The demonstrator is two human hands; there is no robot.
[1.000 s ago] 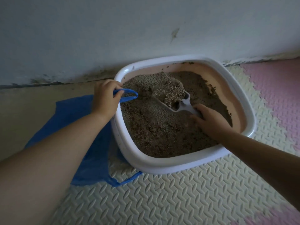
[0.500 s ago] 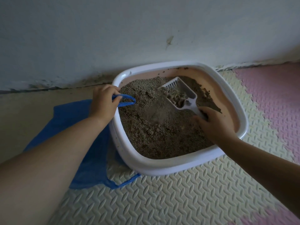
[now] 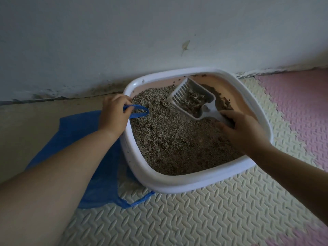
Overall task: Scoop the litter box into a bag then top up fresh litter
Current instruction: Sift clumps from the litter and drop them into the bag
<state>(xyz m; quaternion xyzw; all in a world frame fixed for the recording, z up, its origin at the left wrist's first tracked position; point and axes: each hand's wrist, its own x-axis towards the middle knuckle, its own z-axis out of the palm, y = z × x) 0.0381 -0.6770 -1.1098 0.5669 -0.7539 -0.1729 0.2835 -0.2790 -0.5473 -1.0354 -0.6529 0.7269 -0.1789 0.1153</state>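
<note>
**Litter box, scoop lifted, bag at hand**

Your right hand (image 3: 243, 132) grips the handle of the white slotted scoop (image 3: 193, 99), which is raised over the far corner of the litter box (image 3: 177, 183) with clumps in its bowl. Your left hand (image 3: 113, 114) holds one blue bag handle (image 3: 139, 111) at the box's left rim. The blue bag (image 3: 76, 132) lies flat on the floor, just beside the box. Grey-brown litter (image 3: 174, 144) fills the tray.

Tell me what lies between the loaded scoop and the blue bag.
Only open litter and the box's white left rim lie between the scoop, held by the right hand, and the blue bag on the floor beyond. The left hand holds a bag handle over that rim; the bag itself looks flat.
</note>
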